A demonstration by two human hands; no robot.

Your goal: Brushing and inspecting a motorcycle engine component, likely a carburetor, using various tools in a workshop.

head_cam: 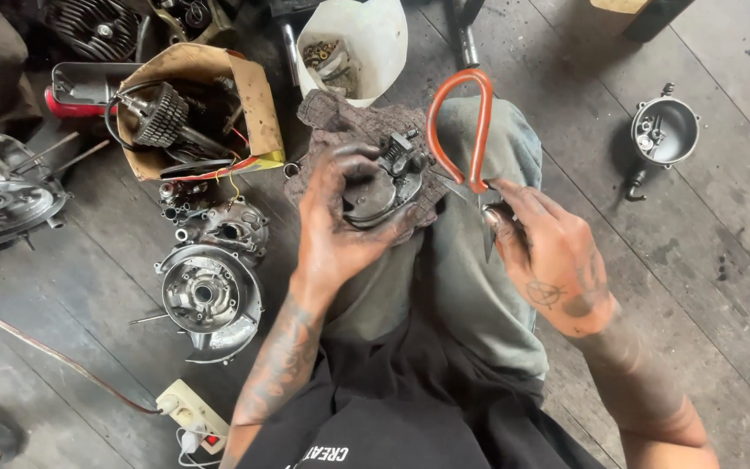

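Orange-handled scissors [470, 130] are gripped near the pivot by the right hand [549, 256] — handle loop pointing away, long axis near-vertical; a greasy engine part [384, 187] is clasped by the left hand [336, 226] — over the knee.

Round engine part [382, 187] on a rag [327, 117] on the knee, centre; left hand [336, 230] around it, right hand [549, 252] just beside at 3 o'clock with scissors [470, 130]. Tub of small hardware [349, 48] at 12 o'clock. Cardboard box [253, 95] holding a gear shaft [160, 117] at 10, engine casing [210, 300] at 8, metal bowl [663, 132] at 2, well apart.
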